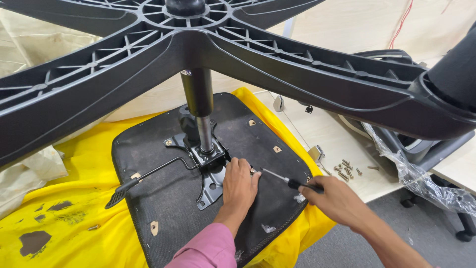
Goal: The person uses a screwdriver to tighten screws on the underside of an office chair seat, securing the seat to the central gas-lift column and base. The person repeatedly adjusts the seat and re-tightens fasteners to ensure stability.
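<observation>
An upturned black office-chair seat (158, 198) lies on a yellow cloth (74, 218). A black metal mechanism plate (210, 171) is on its underside, with a gas cylinder (198, 99) rising to the black star base (277, 54) overhead. My left hand (239, 182) rests flat on the seat beside the plate, fingers by a screw. My right hand (333, 198) grips a black-handled screwdriver (287, 179), its tip pointing at that screw near my left fingers.
A lever with a black paddle (119, 194) sticks out left of the plate. Several loose screws (345, 170) and a metal bracket (316, 153) lie on the light table. Chair parts in clear plastic wrap (421, 178) stand at the right, over grey floor.
</observation>
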